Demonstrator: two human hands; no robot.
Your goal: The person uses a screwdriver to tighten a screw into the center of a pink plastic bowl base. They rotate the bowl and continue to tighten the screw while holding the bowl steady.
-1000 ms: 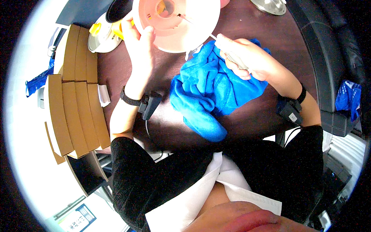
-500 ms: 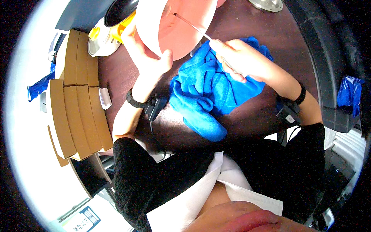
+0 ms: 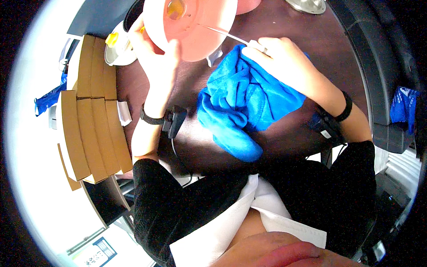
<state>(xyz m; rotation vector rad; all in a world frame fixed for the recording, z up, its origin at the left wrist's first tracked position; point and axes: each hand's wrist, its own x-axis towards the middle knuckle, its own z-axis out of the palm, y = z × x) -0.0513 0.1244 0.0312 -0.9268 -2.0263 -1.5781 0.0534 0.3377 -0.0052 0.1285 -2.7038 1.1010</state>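
My left hand (image 3: pixel 155 55) holds up a pink bowl-shaped shell (image 3: pixel 202 42) by its pale rim, thumb inside and fingers behind. Its hollow side faces me, and a round yellowish patch shows in its bottom. Closed in my right hand (image 3: pixel 284 60) is a thin rod-like tool (image 3: pixel 227 34), pointing into the shell. Whether its tip touches the inner wall I cannot tell. Most of the grip is hidden by my fingers. Under my right hand lies a crumpled blue cloth (image 3: pixel 258 102) on the dark table (image 3: pixel 191 155).
Behind my left hand are a white lid with a yellow knob (image 3: pixel 112 40) and a dark pan (image 3: pixel 132 17). Brown cardboard boxes (image 3: pixel 95 133) stand along the left edge. A metal lid (image 3: pixel 307 4) and another pink piece (image 3: pixel 247 5) lie at the far side. Black padded furniture (image 3: pixel 378 62) borders the right.
The pink shell has shifted left and turned, so the round patch in its bottom now shows. My right hand has turned over the tool, and its tip sits lower on the shell.
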